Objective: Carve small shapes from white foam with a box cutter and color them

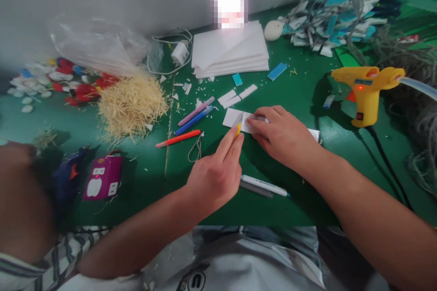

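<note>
My left hand is closed around a utility knife with a yellow handle. Its blade points away from me and touches a white strip that looks like foam board. My right hand presses the same strip onto the green table, fingers bent over it; its far end shows beyond the wrist. Small cut white pieces lie just past the strip. A white marker and a grey pen lie close to my left hand.
A yellow glue gun stands at right, its light lit. White sheets are stacked at the back. Coloured pens, straw and a purple power box lie left. Another person's arm reaches in at far left.
</note>
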The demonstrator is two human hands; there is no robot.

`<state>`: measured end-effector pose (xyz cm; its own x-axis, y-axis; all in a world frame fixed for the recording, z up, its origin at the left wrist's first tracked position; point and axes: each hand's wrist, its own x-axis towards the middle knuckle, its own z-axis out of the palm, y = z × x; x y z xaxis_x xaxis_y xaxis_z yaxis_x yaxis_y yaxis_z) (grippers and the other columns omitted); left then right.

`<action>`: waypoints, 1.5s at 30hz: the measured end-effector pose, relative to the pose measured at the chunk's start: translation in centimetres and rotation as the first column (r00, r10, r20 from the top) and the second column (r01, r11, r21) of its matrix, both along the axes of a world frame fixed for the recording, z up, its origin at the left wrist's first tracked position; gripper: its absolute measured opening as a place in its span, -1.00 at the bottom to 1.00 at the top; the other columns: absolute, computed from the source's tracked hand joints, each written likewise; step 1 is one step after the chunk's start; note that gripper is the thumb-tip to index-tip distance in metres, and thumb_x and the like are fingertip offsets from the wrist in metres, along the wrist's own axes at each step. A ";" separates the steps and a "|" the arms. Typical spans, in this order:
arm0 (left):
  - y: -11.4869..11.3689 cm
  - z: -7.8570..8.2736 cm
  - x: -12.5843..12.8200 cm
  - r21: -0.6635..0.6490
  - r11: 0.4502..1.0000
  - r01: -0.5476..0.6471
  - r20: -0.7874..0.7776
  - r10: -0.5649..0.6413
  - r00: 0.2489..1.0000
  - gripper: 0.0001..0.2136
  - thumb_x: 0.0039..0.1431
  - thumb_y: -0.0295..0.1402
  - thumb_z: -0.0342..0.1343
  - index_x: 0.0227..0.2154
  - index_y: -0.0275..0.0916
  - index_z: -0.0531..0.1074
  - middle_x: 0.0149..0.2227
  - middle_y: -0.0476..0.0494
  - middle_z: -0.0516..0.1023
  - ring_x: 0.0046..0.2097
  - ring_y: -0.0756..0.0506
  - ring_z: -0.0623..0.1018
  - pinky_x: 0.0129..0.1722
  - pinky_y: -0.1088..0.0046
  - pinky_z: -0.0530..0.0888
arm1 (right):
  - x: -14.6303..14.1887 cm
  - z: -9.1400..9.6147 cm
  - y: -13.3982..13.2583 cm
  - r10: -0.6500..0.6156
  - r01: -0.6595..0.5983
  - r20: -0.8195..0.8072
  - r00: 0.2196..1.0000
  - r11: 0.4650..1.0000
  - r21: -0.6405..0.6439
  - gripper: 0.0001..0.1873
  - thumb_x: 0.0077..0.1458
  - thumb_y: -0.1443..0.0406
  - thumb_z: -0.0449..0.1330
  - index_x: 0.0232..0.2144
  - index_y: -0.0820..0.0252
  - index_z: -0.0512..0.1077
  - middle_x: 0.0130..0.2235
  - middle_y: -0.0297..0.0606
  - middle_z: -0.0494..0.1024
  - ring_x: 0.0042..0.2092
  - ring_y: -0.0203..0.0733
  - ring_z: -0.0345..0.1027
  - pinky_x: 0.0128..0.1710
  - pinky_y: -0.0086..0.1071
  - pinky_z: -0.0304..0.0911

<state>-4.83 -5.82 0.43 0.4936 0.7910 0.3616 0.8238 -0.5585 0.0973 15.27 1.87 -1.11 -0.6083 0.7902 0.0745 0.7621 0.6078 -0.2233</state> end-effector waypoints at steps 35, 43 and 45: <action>0.1 0.1 0.9 0.017 0.999 -0.030 -0.011 0.030 0.999 -0.63 0.41 -0.53 -0.06 0.18 -0.44 0.46 0.23 -0.42 0.57 0.08 -0.21 0.70 -0.19 0.48 0.73 | -0.6 -0.3 -0.6 -0.070 0.071 -0.023 0.997 0.997 0.005 -0.61 0.42 0.36 -0.02 0.04 0.23 0.59 0.10 0.08 0.56 0.03 0.09 0.31 -0.12 -0.14 0.28; -0.1 0.1 0.6 -0.012 0.999 -0.045 -0.033 0.045 0.998 -0.56 0.40 -0.53 -0.05 0.28 -0.35 0.39 0.26 -0.37 0.55 0.12 -0.21 0.68 -0.20 0.50 0.72 | -1.1 0.2 -0.9 -0.110 0.110 0.040 0.993 0.994 -0.010 -0.60 0.42 0.37 -0.03 0.04 0.22 0.59 0.14 0.08 0.55 0.00 0.11 0.28 -0.19 -0.14 0.21; -0.3 0.2 0.4 -0.022 0.998 -0.051 -0.033 0.050 0.998 -0.54 0.39 -0.54 -0.04 0.31 -0.32 0.37 0.26 -0.35 0.55 0.13 -0.20 0.68 -0.23 0.53 0.71 | -1.1 0.2 -0.9 -0.113 0.113 0.045 0.993 0.994 0.003 -0.61 0.41 0.38 -0.01 0.03 0.22 0.59 0.13 0.08 0.55 -0.01 0.10 0.27 -0.21 -0.14 0.19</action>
<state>-4.44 -6.08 0.61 0.4640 0.8229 0.3280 0.8537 -0.5143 0.0825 14.17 0.97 -0.89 -0.5179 0.8540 0.0494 0.8352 0.5172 -0.1866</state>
